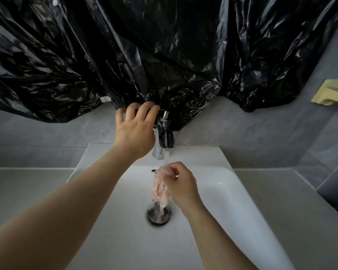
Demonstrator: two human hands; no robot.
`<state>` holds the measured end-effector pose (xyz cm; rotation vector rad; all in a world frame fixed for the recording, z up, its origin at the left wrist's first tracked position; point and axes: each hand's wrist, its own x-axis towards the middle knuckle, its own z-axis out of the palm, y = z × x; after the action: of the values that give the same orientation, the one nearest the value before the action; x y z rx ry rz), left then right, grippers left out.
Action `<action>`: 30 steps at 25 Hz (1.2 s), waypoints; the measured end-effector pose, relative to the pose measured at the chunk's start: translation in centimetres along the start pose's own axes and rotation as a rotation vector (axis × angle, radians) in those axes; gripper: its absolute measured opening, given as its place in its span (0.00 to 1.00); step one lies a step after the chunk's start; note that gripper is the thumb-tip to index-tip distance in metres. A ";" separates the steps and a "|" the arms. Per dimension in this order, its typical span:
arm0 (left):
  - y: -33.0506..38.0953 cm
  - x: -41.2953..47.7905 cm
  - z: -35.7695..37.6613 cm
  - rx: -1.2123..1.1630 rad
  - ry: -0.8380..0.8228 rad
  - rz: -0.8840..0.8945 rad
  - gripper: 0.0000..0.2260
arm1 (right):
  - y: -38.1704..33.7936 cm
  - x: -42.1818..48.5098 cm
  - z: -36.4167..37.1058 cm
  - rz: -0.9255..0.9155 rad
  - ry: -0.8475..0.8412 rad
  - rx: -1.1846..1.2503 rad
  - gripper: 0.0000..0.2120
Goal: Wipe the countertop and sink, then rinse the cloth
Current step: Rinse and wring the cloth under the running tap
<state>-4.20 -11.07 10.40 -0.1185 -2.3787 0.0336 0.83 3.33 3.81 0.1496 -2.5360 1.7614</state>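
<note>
A pale pink cloth point(160, 189) hangs bunched in my right hand point(180, 184), held over the white sink point(232, 201) under the water running from the chrome faucet point(164, 137). The wet end of the cloth dangles just above the metal drain point(158, 214). My left hand point(134, 129) is at the left side of the faucet, fingers spread, fingertips near its handle; whether it touches the handle I cannot tell. The pale countertop point(27, 184) runs on both sides of the sink.
Black plastic sheeting point(144, 51) covers the wall above the faucet and hangs down to the faucet top. A pale yellow holder point(332, 92) is fixed to the grey tiled wall at the right.
</note>
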 end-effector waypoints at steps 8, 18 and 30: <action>-0.1 -5.9 -1.5 -0.593 -0.103 -0.049 0.26 | -1.8 -1.2 -1.3 0.015 -0.026 0.215 0.06; 4.0 -12.6 -0.5 -1.888 -0.801 -1.244 0.07 | 0.2 -2.4 -0.3 -0.194 0.254 -0.006 0.12; 0.5 -9.6 -2.2 -1.889 -1.112 -1.046 0.15 | 2.3 -3.3 -1.7 -0.574 -0.098 -0.620 0.35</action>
<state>4.30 -11.53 5.40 0.3664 -2.0028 -3.1426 3.80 5.90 1.97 0.8346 -2.5931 0.7519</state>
